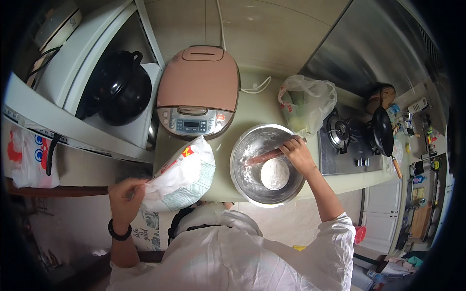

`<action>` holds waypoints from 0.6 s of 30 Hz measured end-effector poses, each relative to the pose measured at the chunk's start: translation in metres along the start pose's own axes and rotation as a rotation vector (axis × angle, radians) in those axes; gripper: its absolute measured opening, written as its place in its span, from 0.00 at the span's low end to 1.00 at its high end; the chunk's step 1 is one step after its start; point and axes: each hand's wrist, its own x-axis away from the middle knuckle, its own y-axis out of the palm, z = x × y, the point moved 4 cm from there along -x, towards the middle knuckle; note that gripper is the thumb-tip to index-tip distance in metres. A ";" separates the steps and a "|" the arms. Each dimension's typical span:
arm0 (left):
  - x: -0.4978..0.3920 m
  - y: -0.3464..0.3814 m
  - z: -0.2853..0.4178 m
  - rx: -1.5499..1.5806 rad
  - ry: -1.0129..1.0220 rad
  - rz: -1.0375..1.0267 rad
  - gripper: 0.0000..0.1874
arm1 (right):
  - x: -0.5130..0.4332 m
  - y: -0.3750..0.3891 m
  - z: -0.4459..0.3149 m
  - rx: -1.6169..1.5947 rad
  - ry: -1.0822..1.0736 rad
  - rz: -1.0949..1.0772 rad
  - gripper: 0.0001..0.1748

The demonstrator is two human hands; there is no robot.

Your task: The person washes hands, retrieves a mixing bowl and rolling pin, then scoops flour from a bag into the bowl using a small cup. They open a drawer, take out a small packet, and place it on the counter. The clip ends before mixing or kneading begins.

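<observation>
My left hand (125,200) pinches one end of a white plastic bag (185,174) with red and yellow print, likely a flour bag. The bag leans over the counter's front edge. To its right is a stainless steel mixing bowl (244,185), its inner wall dusted with white powder. My right hand (296,152) reaches over the bowl's right rim, fingers closed on the end of a reddish-brown rod (264,157) that looks like a wooden rolling pin. Beside the rod, inside the bowl, lies a round white floury mass (275,174); whether it sits in a cup I cannot tell.
A pink rice cooker (198,80) stands behind the bag. A clear plastic bag of green produce (305,105) sits behind the bowl. To the right are a gas hob (349,142) and a black pan (382,131). A black pot (120,87) occupies the left shelf.
</observation>
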 end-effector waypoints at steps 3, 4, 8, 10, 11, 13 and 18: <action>0.004 0.000 0.017 -0.228 0.132 0.100 0.05 | 0.003 -0.023 0.006 -0.037 0.028 0.075 0.18; 0.005 -0.001 0.025 -0.328 0.193 0.132 0.05 | 0.005 -0.038 0.007 -0.064 0.074 0.125 0.18; 0.010 -0.014 0.004 -0.277 -0.006 0.204 0.04 | 0.053 -0.083 0.023 -0.156 0.372 0.350 0.15; 0.002 -0.017 -0.012 -0.043 -0.141 0.230 0.05 | 0.105 -0.076 0.040 -0.336 0.721 0.500 0.21; -0.001 -0.017 -0.017 0.073 -0.212 0.243 0.06 | 0.133 -0.061 0.048 -0.499 0.900 0.562 0.20; -0.001 -0.015 -0.009 0.021 -0.140 0.270 0.07 | 0.187 -0.019 0.053 -0.551 1.136 0.609 0.21; 0.005 -0.018 0.019 -0.232 -0.013 0.126 0.06 | 0.247 0.099 0.031 -0.608 1.446 0.525 0.22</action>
